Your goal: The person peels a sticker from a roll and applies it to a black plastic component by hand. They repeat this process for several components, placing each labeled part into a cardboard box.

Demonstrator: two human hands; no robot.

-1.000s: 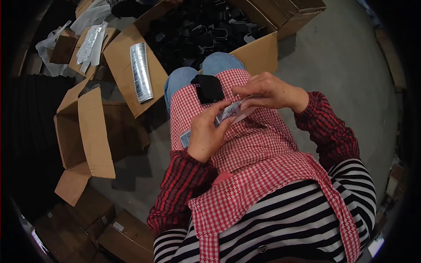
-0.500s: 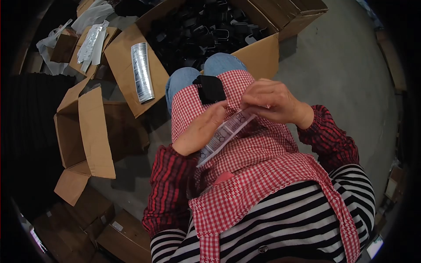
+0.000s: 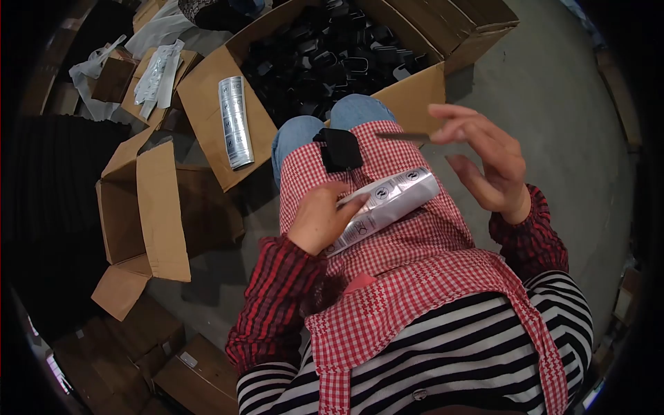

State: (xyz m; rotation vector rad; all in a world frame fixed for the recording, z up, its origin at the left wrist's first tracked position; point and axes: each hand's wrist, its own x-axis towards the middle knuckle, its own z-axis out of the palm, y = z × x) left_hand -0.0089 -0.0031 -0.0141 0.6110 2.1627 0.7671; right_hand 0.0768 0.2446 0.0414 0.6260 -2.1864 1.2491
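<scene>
My left hand [image 3: 321, 216] grips a strip of silver labels [image 3: 382, 206] between thumb and fingers. The strip slants across my lap, printed side up, its far end curling. My right hand [image 3: 487, 155] is raised to the right of the strip, apart from it. Its fingertips pinch a thin, flat label [image 3: 404, 137], seen nearly edge-on, so its print is hidden. On the checked apron over my thighs lies a black square plastic piece [image 3: 342, 150], just beyond my left hand and touched by neither hand.
Ahead of my knees stands a large carton [image 3: 408, 90] full of black plastic pieces [image 3: 332, 59]. Another label strip [image 3: 236, 123] lies on its flap. An open cardboard box [image 3: 162, 214] is at the left, with more boxes [image 3: 197, 373] behind it. Plastic wrapping [image 3: 162, 72] lies at upper left.
My right hand has moved away from the strip, up and to the right, with a thin label in its fingertips. The strip has turned its printed face upward in my left hand.
</scene>
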